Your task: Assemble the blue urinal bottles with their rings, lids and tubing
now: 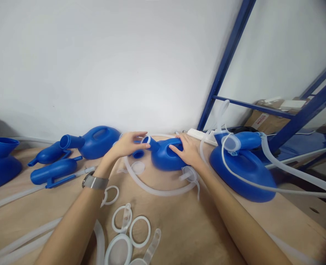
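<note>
A blue plastic urinal bottle (pixel 165 162) lies in front of me, its neck pointing left. My right hand (pixel 189 149) grips its handle from above, with the thumb at the handle opening. At the bottle's mouth is a white ring (pixel 145 140), held between the thumb and fingers of my left hand (pixel 129 144). Below that hand, a small blue tubular part (pixel 138 154) and a translucent cap (pixel 138 168) lie on the brown surface. Another translucent cap with a strap (pixel 189 173) sits by my right wrist.
More blue bottles (pixel 99 141) and blue smaller containers (pixel 55 170) lie on the left. White rings (pixel 140 232) and lids are spread in front. A blue bottle with tubing (pixel 242 176) stands on the right, near a blue metal frame (pixel 226 62). A clear hose (pixel 154 191) curves below the middle bottle.
</note>
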`<move>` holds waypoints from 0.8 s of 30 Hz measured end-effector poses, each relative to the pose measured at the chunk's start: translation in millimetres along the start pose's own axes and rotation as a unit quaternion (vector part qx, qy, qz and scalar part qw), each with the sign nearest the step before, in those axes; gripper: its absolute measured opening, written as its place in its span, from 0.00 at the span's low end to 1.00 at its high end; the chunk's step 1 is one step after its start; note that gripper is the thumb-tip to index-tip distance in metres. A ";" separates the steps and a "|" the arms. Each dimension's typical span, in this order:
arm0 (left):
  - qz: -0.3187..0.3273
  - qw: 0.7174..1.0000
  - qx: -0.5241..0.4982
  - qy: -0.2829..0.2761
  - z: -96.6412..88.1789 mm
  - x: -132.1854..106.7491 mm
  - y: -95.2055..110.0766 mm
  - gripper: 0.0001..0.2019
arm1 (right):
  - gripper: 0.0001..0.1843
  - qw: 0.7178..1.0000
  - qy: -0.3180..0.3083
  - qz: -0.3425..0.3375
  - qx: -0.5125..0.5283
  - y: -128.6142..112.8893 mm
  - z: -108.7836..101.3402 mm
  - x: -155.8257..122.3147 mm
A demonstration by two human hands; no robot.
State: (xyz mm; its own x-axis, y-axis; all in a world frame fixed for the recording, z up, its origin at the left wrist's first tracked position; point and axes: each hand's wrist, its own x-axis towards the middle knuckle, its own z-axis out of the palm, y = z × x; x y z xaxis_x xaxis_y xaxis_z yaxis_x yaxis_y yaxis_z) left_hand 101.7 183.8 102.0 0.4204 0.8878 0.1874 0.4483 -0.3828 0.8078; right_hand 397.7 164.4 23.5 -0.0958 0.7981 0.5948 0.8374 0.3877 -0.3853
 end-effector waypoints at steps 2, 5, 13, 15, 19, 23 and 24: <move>0.010 0.999 0.018 -0.029 -4.2 -1.3 3.0 0.38 | 0.30 1.000 -0.008 0.000 0.005 1.6 -1.6 -0.1; 0.053 0.993 0.095 -0.047 -9.3 -2.5 8.1 0.33 | 0.30 1.000 -0.018 0.000 0.012 2.8 -3.4 -0.1; 0.084 0.967 0.233 -0.067 -11.4 -2.6 18.6 0.28 | 0.28 1.000 -0.020 -0.003 0.022 0.7 -6.9 -0.2; 0.093 0.963 0.244 -0.066 -11.2 -2.9 19.4 0.27 | 0.28 0.999 -0.020 -0.003 0.030 1.3 -6.9 0.2; 0.127 0.953 0.266 -0.065 -11.9 -3.5 19.2 0.26 | 0.28 0.999 -0.019 0.000 0.051 4.9 -4.8 1.9; 0.143 0.953 0.260 -0.066 -11.9 -4.9 17.6 0.25 | 0.28 0.998 -0.014 0.011 0.053 7.2 -2.5 3.1; 0.142 0.955 0.252 -0.066 -11.7 -5.7 17.0 0.26 | 0.28 0.998 -0.013 0.013 0.053 7.2 -2.2 3.2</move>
State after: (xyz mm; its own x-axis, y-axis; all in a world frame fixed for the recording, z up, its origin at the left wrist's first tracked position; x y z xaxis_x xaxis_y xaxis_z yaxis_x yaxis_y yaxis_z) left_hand 97.7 175.3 121.2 0.6617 0.7033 0.2597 0.6111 -0.7066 0.3568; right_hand 404.6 168.7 24.3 -0.0891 0.8197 0.5658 0.7785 0.4117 -0.4738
